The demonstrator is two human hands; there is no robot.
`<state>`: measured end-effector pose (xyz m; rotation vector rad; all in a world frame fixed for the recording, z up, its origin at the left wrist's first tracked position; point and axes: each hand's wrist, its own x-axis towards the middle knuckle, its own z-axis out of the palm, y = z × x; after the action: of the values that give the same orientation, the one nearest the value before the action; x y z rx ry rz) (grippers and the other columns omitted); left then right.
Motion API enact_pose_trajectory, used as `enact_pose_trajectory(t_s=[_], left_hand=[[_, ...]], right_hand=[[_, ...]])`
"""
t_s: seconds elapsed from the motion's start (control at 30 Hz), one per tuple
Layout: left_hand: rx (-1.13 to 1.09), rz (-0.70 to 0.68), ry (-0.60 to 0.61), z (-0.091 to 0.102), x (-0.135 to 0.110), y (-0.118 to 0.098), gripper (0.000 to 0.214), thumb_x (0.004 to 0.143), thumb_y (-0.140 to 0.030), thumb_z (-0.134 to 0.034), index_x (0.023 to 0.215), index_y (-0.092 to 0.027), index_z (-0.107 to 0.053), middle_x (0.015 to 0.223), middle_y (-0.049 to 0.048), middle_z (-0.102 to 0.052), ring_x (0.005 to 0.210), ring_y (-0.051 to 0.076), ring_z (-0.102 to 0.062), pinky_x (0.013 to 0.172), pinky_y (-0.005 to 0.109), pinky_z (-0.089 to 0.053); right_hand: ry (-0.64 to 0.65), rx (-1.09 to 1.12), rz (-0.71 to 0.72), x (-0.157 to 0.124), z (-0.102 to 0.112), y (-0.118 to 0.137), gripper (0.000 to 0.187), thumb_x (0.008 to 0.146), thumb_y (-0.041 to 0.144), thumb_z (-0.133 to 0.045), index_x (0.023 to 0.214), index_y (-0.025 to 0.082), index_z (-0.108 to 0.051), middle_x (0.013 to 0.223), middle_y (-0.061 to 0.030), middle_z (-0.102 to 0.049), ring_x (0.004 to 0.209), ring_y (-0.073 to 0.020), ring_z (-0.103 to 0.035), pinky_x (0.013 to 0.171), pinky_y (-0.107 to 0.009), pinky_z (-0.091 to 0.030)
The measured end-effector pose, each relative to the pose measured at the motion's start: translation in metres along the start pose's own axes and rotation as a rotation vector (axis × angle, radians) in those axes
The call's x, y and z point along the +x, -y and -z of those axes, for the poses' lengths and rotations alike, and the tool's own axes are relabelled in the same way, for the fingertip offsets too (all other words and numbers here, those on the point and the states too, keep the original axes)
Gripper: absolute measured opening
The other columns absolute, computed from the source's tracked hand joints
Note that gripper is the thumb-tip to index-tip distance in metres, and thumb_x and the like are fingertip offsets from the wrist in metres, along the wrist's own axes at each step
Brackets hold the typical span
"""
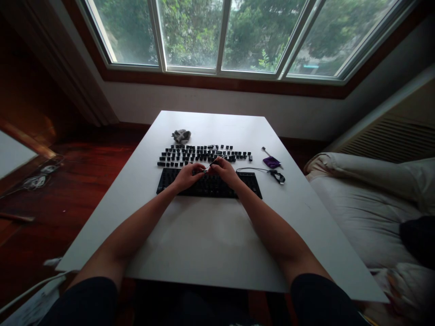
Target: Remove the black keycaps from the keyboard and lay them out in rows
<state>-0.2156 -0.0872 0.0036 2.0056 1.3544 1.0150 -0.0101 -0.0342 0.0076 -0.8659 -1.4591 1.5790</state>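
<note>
A black keyboard [165, 181] lies near the middle of the white table, with many of its keycaps off. Above it, my right hand [224, 172] is closed round a small dark keycap puller [214, 163] with thin wires. My left hand [189, 176] pinches at the wire end, on what looks like a small black keycap [205, 171]; the fingers partly hide it. Both forearms reach in over the keyboard's front edge. Just behind the keyboard, loose black keycaps [166, 158] stand in several rows.
A crumpled grey cloth [181, 136] sits behind the keycaps. To the right are a purple cloth or pouch [271, 162], a small brush-like tool [264, 150] and the coiled black cable [277, 175]. The white table [210, 244] borders a light-covered couch or bed [360, 208].
</note>
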Motion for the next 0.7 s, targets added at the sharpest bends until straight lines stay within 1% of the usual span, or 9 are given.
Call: enact_pose_trajectory(t_s=[0.1,0.17,0.23,0.3,0.37,0.43,0.5,0.6,0.7], left_hand=[[-0.083,-0.012,-0.008,-0.002,-0.001,0.000,0.032,0.087,-0.024,-0.066,0.119,-0.022,-0.067,0.101,0.0027,-0.074,0.096,0.019,-0.069,0.087,0.032,-0.051],[-0.088,-0.016,-0.014,-0.003,-0.001,-0.001,0.035,0.086,-0.023,-0.066,0.121,-0.023,-0.066,0.102,0.0031,-0.073,0.097,0.019,-0.068,0.088,0.032,-0.052],[-0.071,-0.036,-0.006,-0.004,-0.002,-0.003,0.039,0.086,-0.021,-0.064,0.124,-0.023,-0.065,0.103,0.0035,-0.073,0.096,0.019,-0.067,0.089,0.032,-0.052],[-0.004,-0.080,0.015,-0.004,-0.002,-0.005,0.037,0.086,-0.020,-0.064,0.122,-0.024,-0.066,0.104,0.0035,-0.073,0.096,0.019,-0.067,0.091,0.034,-0.050],[0.125,-0.118,0.047,-0.003,-0.003,-0.007,0.030,0.087,-0.021,-0.064,0.115,-0.025,-0.070,0.108,0.0033,-0.074,0.101,0.021,-0.065,0.097,0.037,-0.047],[0.272,-0.133,0.076,-0.002,-0.003,-0.011,0.026,0.089,-0.023,-0.063,0.113,-0.027,-0.072,0.111,0.0035,-0.074,0.107,0.024,-0.063,0.102,0.041,-0.042],[0.380,-0.144,0.090,-0.002,-0.003,-0.015,0.027,0.091,-0.026,-0.062,0.117,-0.028,-0.071,0.113,0.0041,-0.074,0.111,0.026,-0.061,0.105,0.044,-0.037],[0.453,-0.185,0.082,-0.003,-0.004,-0.020,0.026,0.094,-0.029,-0.061,0.118,-0.029,-0.071,0.117,0.0049,-0.072,0.115,0.026,-0.057,0.106,0.044,-0.035],[0.442,-0.201,0.046,-0.004,-0.002,-0.023,0.022,0.095,-0.030,-0.061,0.115,-0.029,-0.072,0.124,0.0042,-0.069,0.119,0.026,-0.055,0.106,0.042,-0.034]], right_hand=[[-0.037,0.092,-0.076,0.000,-0.001,0.000,0.031,0.079,0.034,-0.067,0.094,0.024,-0.042,0.070,0.0057,-0.067,0.066,-0.0170,-0.071,0.071,-0.034,-0.061],[-0.062,0.128,-0.119,0.000,-0.001,-0.002,0.032,0.079,0.031,-0.067,0.097,0.025,-0.041,0.069,0.0067,-0.066,0.064,-0.0162,-0.070,0.068,-0.032,-0.061],[-0.070,0.153,-0.164,0.001,0.000,-0.004,0.031,0.079,0.028,-0.066,0.097,0.024,-0.042,0.069,0.0056,-0.067,0.063,-0.0155,-0.070,0.066,-0.031,-0.061],[-0.062,0.158,-0.221,0.002,0.001,-0.006,0.026,0.080,0.027,-0.065,0.094,0.023,-0.043,0.070,0.0035,-0.068,0.062,-0.0151,-0.070,0.063,-0.029,-0.060],[-0.064,0.125,-0.245,0.003,0.001,-0.008,0.023,0.081,0.026,-0.065,0.091,0.022,-0.045,0.070,0.0025,-0.068,0.061,-0.0146,-0.069,0.060,-0.027,-0.060],[-0.076,0.072,-0.219,0.003,0.001,-0.009,0.021,0.081,0.026,-0.065,0.089,0.022,-0.046,0.068,0.0028,-0.068,0.059,-0.0139,-0.068,0.058,-0.025,-0.058],[-0.085,0.035,-0.177,0.003,0.000,-0.008,0.020,0.081,0.026,-0.065,0.088,0.022,-0.047,0.067,0.0033,-0.067,0.057,-0.0134,-0.067,0.056,-0.024,-0.057],[-0.090,0.029,-0.177,0.002,0.001,-0.005,0.017,0.082,0.025,-0.064,0.087,0.022,-0.048,0.065,0.0034,-0.066,0.055,-0.0127,-0.065,0.054,-0.023,-0.056],[-0.114,0.067,-0.290,0.002,0.003,-0.003,0.013,0.081,0.022,-0.062,0.086,0.021,-0.051,0.063,0.0028,-0.065,0.055,-0.0131,-0.066,0.051,-0.022,-0.055]])
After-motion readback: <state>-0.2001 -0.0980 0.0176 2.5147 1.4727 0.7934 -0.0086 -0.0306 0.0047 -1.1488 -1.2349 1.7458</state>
